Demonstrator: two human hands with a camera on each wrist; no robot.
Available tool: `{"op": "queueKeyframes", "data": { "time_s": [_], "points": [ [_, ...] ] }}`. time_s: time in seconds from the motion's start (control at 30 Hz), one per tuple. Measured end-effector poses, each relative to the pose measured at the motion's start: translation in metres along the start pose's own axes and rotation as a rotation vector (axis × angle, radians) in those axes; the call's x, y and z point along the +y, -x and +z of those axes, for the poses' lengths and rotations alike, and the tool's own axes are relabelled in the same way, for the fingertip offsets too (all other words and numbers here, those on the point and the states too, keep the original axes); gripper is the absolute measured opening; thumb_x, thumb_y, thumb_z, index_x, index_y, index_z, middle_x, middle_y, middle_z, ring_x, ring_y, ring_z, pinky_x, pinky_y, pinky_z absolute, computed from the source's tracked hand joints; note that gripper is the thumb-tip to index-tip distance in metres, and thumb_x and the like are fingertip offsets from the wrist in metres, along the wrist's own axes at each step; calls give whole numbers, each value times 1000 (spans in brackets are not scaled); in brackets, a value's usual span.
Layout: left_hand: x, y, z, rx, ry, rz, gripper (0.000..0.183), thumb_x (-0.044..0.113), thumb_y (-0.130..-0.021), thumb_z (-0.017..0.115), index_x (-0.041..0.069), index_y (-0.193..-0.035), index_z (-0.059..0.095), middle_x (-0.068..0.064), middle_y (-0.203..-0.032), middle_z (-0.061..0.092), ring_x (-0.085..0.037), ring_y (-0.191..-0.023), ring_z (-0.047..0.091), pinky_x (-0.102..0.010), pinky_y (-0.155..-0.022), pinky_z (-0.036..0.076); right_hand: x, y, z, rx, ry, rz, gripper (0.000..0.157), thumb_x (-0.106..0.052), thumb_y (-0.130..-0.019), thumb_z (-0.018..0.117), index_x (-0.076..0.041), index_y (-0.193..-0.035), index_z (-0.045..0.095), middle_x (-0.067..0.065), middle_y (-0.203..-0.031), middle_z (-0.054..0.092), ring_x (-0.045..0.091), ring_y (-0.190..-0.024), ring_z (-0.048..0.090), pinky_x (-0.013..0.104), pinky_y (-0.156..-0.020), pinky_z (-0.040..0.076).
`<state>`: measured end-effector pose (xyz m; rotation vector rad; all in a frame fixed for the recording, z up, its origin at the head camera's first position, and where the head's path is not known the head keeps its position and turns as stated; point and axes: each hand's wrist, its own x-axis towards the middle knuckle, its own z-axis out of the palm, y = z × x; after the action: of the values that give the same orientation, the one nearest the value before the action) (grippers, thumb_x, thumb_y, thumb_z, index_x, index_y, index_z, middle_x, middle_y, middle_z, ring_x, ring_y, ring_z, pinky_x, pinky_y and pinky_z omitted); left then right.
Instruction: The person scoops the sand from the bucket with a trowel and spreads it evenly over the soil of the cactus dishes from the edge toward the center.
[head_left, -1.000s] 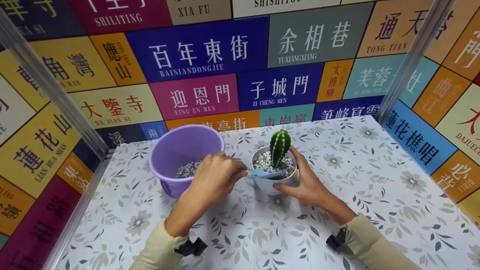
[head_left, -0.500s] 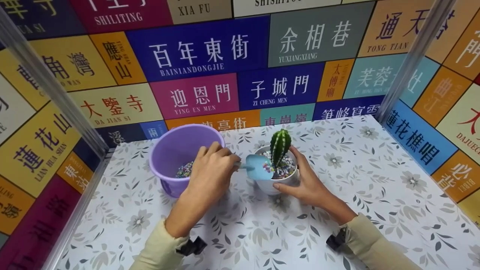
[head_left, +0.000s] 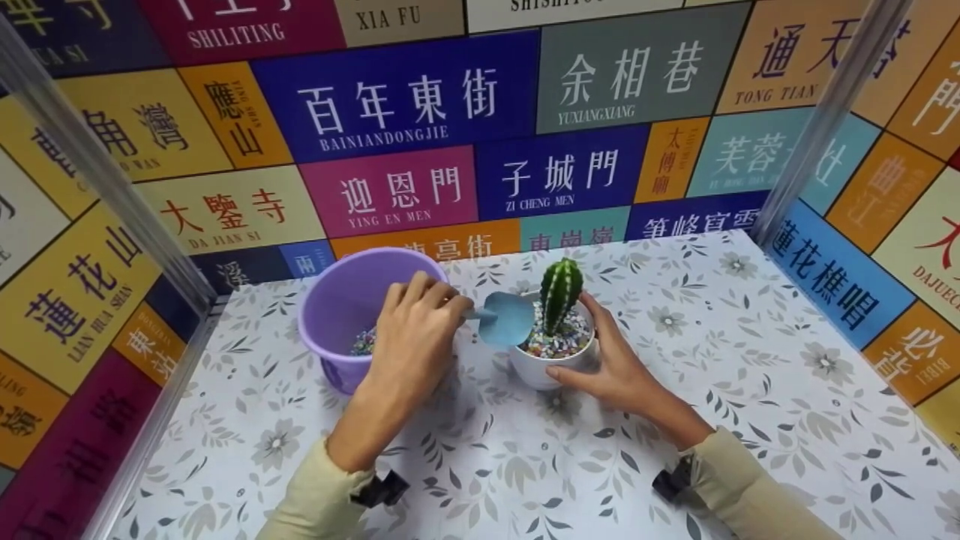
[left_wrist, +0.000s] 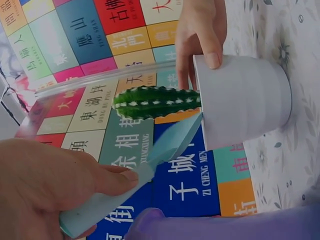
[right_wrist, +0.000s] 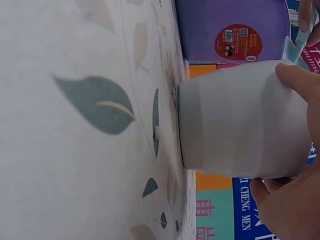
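I see left hand (head_left: 415,330) gripping pale-blue plastic scoop (head_left: 507,319), right hand (head_left: 616,367) grasping round white pot (head_left: 541,372) (left hand partly blocks round purple plastic bucket (head_left: 341,311)).

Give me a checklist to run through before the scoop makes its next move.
1. Pot steadied: ok; the right hand grips it, and its base is on the table.
2. Cactus upright: ok; it stands in the pot with pebbles around it.
3. Scoop in hand: ok; the left hand holds its handle.
4. Scoop emptied: ok; its blade looks bare in the head view.
5. Scoop clear of the pot: cannot tell; its tip is at the rim, contact uncertain.
6. Enough pebbles in the bucket: cannot tell; some show, but the left hand hides part of the inside.
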<state>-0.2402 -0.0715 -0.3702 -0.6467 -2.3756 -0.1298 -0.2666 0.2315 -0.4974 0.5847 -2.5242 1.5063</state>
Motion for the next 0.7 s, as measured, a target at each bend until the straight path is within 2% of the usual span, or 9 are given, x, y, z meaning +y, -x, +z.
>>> {"op": "queueKeyframes", "data": {
  "time_s": [0.17, 0.3, 0.53, 0.7],
  "points": [
    [-4, 2, 2, 57, 28, 4, 20, 6, -96, 76, 18, -110, 84, -3, -107, 82, -28, -105, 63, -43, -88, 48, -1, 1, 0, -4, -5, 0, 120, -35, -88, 91, -22, -175, 10, 12, -183, 10, 39, -169, 12, 71, -131, 18],
    [-11, 6, 4, 70, 60, -15, 21, 6, -96, 77, 17, -112, 83, -5, -107, 81, -29, -104, 63, -44, -87, 48, -1, 0, 1, -6, -3, 1, 119, -34, -88, 90, -21, -175, 10, 13, -183, 10, 40, -169, 11, 72, -130, 16],
    [-24, 15, 5, 51, 191, -108, 19, 13, -100, 76, 14, -118, 82, -7, -109, 80, -31, -104, 61, -48, -92, 43, -4, -1, -1, 23, -9, -17, 118, -34, -87, 91, -20, -175, 13, 11, -181, 16, 42, -167, 19, 74, -129, 17],
    [-34, 22, 4, 69, 274, -164, 19, 20, -101, 77, 15, -118, 82, -5, -108, 80, -30, -104, 61, -51, -96, 38, -12, -5, -7, 102, -25, -78, 110, -26, -91, 87, -20, -174, 16, 7, -180, 20, 33, -166, 23, 63, -133, 19]
  ]
}}
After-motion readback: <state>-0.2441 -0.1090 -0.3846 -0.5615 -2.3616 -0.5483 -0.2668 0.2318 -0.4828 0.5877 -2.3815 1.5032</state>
